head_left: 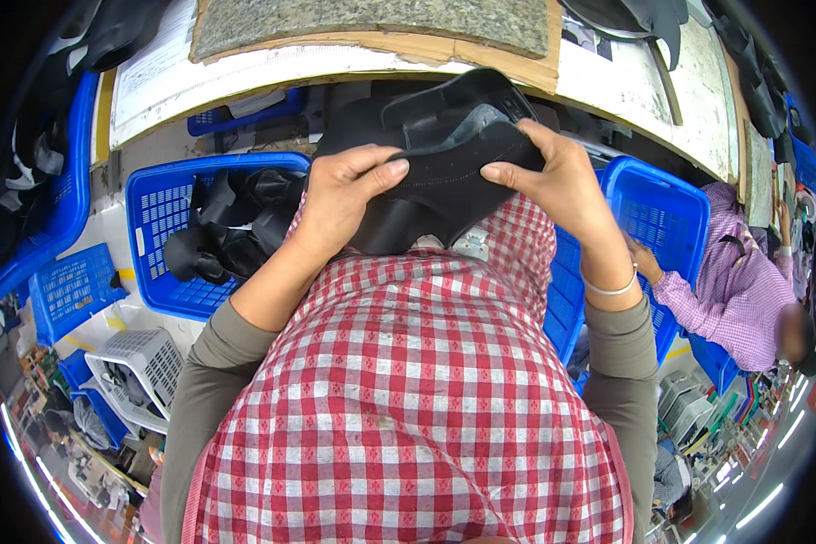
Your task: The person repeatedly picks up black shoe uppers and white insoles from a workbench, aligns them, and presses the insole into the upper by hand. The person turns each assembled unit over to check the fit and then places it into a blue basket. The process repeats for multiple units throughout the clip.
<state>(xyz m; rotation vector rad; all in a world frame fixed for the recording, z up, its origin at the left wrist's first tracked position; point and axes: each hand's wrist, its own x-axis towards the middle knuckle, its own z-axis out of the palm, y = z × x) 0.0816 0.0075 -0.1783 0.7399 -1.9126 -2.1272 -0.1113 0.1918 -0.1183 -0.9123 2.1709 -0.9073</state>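
A black leather shoe upper (444, 184) with a row of stitching and a greyish inner edge is stretched between my two hands, above my lap. My left hand (346, 186) pinches its left side, thumb on top and fingers underneath. On the right, my right hand (558, 177) grips the far right edge, its thumb pressed on the leather near the stitches. The lower edge of the upper lies against my red checked apron (399, 390). The fingers beneath the leather are hidden.
A worktable (154, 100) with a stone slab (372, 27) stands ahead. At left, a blue basket (140, 213) holds black leather pieces (236, 222). Another blue basket (657, 181) stands at right, where a co-worker's hand (644, 258) reaches in. A white crate (140, 367) sits lower left.
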